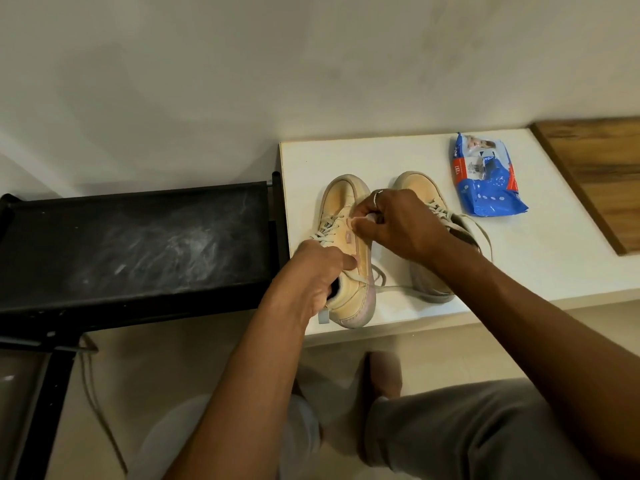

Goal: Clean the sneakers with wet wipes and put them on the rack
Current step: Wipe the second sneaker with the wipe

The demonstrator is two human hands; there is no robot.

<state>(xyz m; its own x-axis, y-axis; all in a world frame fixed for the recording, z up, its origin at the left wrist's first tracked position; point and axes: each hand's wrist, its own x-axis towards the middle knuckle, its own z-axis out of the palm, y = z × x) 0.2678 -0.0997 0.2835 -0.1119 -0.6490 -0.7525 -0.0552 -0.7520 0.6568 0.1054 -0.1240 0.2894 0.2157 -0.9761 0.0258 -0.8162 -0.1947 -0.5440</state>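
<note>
I am holding one shoe (343, 197) with my left hand (311, 270). My fingers are curling into its opening at the heel and my thumb is pressing on its side. I am gripping it this way so it is not sliding while I rub.

My right hand (405, 223) is pinching a scrunched-up wipe (363, 219). It is pushing the wipe on the side of the shoe, near the middle, just by the laces. I think I am in the wiping step, and this shoe is the first one I am cleaning.

The other shoe (415, 183) is sitting just beside it on the white table (346, 154). My right arm is hiding much of it. One loose lace (394, 288) is lying between the two shoes. It could be getting in the way when I am lifting a shoe.

The blue pack (485, 178) of wipes is lying near the other shoe, close enough for grabbing a fresh one. A wood board (595, 174) is lying at the far right.

The black rack (138, 237) is standing right beside the table on my left. Its top shelf is looking dusty. Both shoes are waiting on the table, so none is going on the rack yet.
</note>
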